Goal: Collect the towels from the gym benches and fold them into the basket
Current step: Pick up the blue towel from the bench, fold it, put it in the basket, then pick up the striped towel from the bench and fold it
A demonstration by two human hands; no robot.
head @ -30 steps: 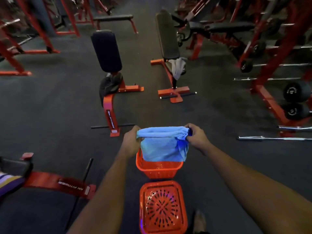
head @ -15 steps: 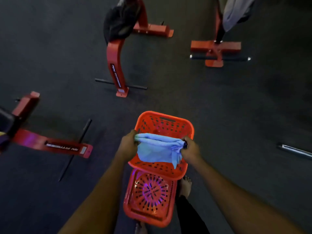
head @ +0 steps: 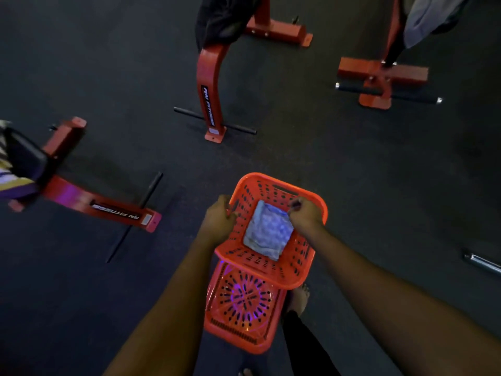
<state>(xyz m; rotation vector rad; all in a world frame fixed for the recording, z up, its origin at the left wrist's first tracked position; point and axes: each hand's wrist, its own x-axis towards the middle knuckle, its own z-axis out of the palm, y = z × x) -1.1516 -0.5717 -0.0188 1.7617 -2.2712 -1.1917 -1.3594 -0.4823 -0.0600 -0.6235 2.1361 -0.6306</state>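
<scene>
Presently, head view: the folded towel (head: 268, 232) lies flat in the basket (head: 271, 181). The left grip (head: 219, 221) holds the 9 o'clock rim. The right grip (head: 306, 217) appears to pinch the towel's 2 o'clock corner. Steady the basket and release that corner low so the fold keeps.

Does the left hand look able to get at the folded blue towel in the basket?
Probably yes. The left hand grips the left rim of the orange basket, right beside the blue towel. The basket is open-topped, and only the right hand sits at the towel's far corner.
</scene>
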